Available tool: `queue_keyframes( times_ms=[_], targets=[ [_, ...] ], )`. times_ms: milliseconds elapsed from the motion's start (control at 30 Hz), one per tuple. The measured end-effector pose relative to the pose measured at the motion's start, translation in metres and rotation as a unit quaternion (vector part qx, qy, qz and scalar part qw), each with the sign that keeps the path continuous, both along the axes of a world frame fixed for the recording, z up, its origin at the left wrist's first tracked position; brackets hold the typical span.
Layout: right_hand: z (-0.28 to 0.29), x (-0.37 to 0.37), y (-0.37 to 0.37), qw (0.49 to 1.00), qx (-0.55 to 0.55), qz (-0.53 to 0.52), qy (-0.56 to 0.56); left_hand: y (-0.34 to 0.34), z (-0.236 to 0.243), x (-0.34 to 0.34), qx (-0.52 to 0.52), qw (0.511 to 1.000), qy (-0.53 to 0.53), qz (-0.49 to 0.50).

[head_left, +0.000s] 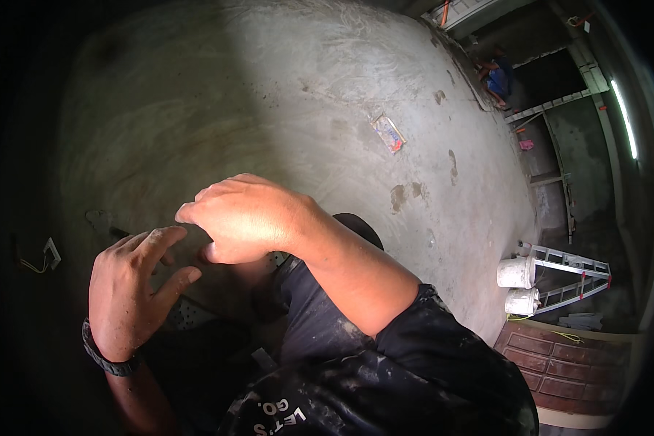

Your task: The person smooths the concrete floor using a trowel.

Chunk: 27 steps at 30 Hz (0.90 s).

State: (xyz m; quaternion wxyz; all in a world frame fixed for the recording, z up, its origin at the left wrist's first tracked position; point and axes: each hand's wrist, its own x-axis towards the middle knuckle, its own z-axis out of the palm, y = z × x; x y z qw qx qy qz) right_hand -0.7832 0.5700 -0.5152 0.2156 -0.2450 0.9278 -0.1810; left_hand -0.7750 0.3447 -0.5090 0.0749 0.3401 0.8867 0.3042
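My left hand (pixel 132 291), with a dark band on the wrist, is raised at the lower left. Its thumb and fingers are apart, and nothing shows between them. My right hand (pixel 243 218) reaches across from the right, back of the hand up. A gap lies between its index finger and thumb, and I see nothing held; its other fingers are partly hidden. The fingertips of both hands come close together without visibly touching. Beneath them is the grey, smeared concrete floor (pixel 189 109). A small dark object (pixel 116 232), too dim to name, shows just beyond my left fingers.
A flattened printed bag (pixel 390 134) lies ahead. To the right stand two white buckets (pixel 516 272), an aluminium stepladder (pixel 570 258) and a brown panelled door (pixel 559 363). A person in blue (pixel 497 78) crouches far right. Wires hang from a white square frame (pixel 52 254) at left.
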Motion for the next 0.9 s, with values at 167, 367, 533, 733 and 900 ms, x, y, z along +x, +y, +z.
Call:
queue_keyframes(
  times_ms=[167, 367, 533, 733, 900],
  targets=[
    [0.0017, -0.0006, 0.0004, 1.000, -0.002, -0.002, -0.004, 0.0006, 0.0007, 0.0000, -0.002, 1.000, 0.001, -0.001],
    [0.0014, -0.0009, 0.0007, 1.000, 0.000, -0.003, -0.007, 0.0012, 0.0015, -0.0004, -0.005, 1.000, 0.000, -0.004],
    [0.0009, -0.0009, 0.0002, 1.000, -0.007, -0.005, -0.006, -0.0001, 0.0009, -0.0003, -0.005, 1.000, 0.004, -0.007],
    [0.0027, -0.0007, 0.0001, 1.000, -0.001, -0.004, -0.013, 0.0001, 0.0017, -0.0011, -0.014, 1.000, 0.002, -0.011],
    [0.0011, -0.0018, 0.0003, 1.000, 0.000, -0.002, -0.015, -0.0001, 0.0017, -0.0006, -0.004, 1.000, 0.000, -0.008]
  ],
)
